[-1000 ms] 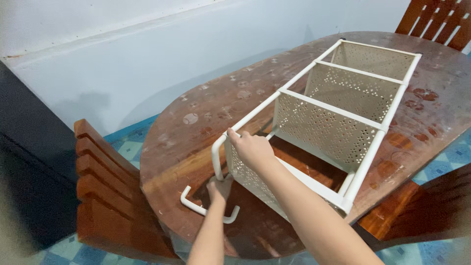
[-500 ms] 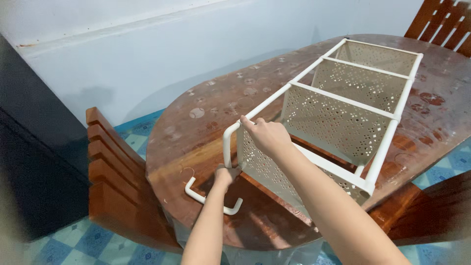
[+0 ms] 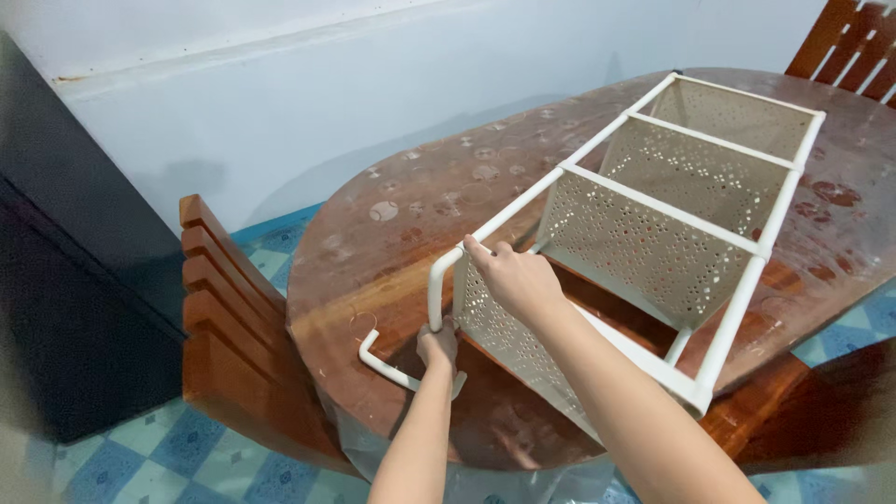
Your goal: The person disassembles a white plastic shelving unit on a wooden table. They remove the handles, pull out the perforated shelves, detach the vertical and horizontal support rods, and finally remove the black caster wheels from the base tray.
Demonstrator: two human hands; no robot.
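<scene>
A: Where does the rack (image 3: pixel 672 201) lie from the hands?

B: It lies on its side on the round wooden table (image 3: pixel 411 215), and its long axis runs from the near left corner away to the far right, toward the chair back (image 3: pixel 854 42) at the top edge. Both hands sit at the near end.

A: Which hand has it?

B: The right hand (image 3: pixel 518 278) is closed over the top rail at the rounded corner, fingers wrapped around the white tube. The left hand (image 3: pixel 437 343) is lower, fingers pressed around the bottom of that corner's upright, just beside a loose white U-shaped tube (image 3: pixel 397 370) lying on the tabletop.

A: So which is nearer the loose tube?

B: The left; it is almost touching it. Whether it does touch cannot be told.

A: Any packages, labels, signs?

B: None show. There is only a clear plastic sheet (image 3: pixel 523 481) hanging at the table's near edge, a wooden chair (image 3: pixel 233 317) to the left, and a dark cabinet (image 3: pixel 75 280) against the pale wall.
</scene>
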